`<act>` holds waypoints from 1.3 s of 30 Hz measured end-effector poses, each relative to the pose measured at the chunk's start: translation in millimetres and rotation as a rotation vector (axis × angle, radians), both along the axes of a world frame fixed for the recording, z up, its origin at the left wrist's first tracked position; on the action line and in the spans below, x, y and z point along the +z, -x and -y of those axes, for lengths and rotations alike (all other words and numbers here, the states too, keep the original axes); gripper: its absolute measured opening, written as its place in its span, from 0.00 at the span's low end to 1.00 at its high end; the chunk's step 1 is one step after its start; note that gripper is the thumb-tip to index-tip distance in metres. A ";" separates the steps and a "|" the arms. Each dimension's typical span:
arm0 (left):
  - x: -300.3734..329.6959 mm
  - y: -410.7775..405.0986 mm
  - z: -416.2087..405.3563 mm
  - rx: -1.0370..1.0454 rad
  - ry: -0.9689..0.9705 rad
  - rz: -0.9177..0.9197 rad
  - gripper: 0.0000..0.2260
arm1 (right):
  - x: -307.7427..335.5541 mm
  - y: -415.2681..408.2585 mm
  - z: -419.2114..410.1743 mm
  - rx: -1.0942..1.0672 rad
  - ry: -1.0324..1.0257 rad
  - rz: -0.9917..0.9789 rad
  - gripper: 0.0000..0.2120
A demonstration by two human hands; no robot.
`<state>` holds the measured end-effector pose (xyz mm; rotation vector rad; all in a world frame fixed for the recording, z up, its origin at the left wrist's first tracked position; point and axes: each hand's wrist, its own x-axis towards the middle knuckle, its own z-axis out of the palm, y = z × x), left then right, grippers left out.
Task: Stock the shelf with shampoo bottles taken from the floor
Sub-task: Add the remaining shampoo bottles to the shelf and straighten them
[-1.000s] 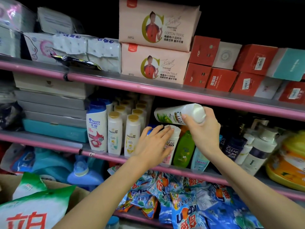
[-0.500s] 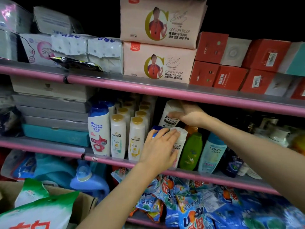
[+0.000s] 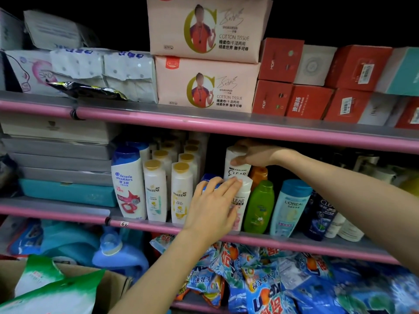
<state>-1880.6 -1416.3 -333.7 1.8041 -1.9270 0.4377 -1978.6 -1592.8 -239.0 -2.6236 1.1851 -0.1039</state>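
Note:
My right hand point(image 3: 256, 154) grips the top of a white Clear shampoo bottle point(image 3: 237, 169), upright in the back row of the middle shelf point(image 3: 283, 242). My left hand point(image 3: 210, 207) lies with straight fingers against a second white Clear bottle point(image 3: 241, 200) in the front row, partly covering it and a blue-capped bottle point(image 3: 209, 179) beside it. To the left stand a Head & Shoulders bottle point(image 3: 128, 183) and several gold-capped Pantene bottles point(image 3: 155, 191). To the right are a green bottle point(image 3: 259, 206) and a blue L'Oreal bottle point(image 3: 291, 208).
The pink upper shelf rail point(image 3: 249, 129) runs just above my right hand. Tissue packs point(image 3: 207, 83) and red boxes point(image 3: 309, 102) sit on top. Stacked flat boxes point(image 3: 61, 162) fill the middle shelf's left. Detergent bags point(image 3: 260, 279) lie below; a cardboard box point(image 3: 115, 284) stands lower left.
My right hand turned the Clear bottle from lying sideways in front of the shelf to upright and carried it into the back row. My left hand stayed on the front bottle.

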 end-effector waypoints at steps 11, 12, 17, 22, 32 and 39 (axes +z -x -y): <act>-3.5 1.3 2.5 0.054 0.089 0.070 0.25 | 5.6 1.8 -2.2 0.010 -0.019 -0.086 0.36; -4.0 1.5 2.5 0.059 0.090 0.071 0.25 | 6.1 1.5 -2.8 0.002 -0.023 -0.090 0.36; -8.6 1.9 4.2 0.062 0.030 -0.007 0.25 | 9.7 1.5 -8.0 -0.001 -0.015 -0.144 0.37; -7.2 3.1 7.2 0.065 0.021 -0.102 0.21 | 17.2 1.5 -14.5 0.013 -0.039 -0.172 0.37; 0.3 0.0 -25.5 -0.101 0.126 -0.683 0.12 | 13.7 10.4 -82.4 -0.059 0.289 0.121 0.26; -55.1 -34.3 -70.6 0.046 0.042 -1.121 0.08 | -49.9 -23.5 -167.1 0.151 0.137 0.415 0.12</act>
